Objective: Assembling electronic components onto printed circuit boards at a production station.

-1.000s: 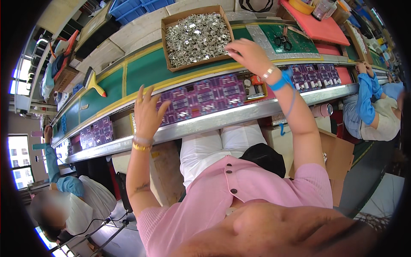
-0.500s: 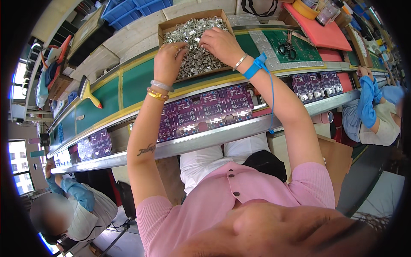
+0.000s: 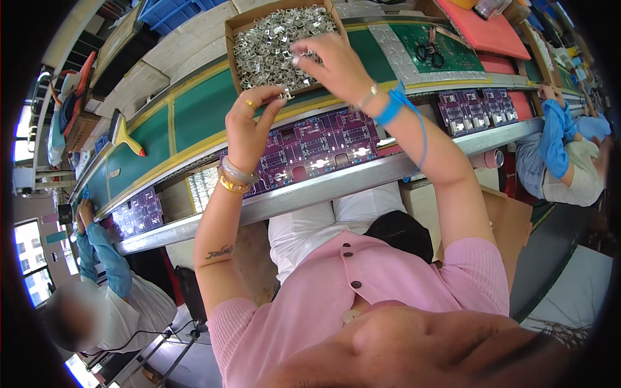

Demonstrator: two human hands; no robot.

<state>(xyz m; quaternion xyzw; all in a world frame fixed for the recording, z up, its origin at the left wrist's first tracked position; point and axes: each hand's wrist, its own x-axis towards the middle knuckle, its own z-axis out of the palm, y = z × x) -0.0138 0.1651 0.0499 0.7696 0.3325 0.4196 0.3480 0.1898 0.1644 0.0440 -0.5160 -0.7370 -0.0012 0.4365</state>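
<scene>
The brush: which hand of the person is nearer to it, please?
Left. The left hand, pinching a metal part, is to the right of the brush; the right hand is farther right, appearing over the box.

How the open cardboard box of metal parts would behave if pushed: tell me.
The cardboard box is probably heavy for its size, since small metal parts are heaped across it. Being broad and shallow, it would likely slide rather than tip. Its thin-looking cardboard may flex under a push.
</scene>
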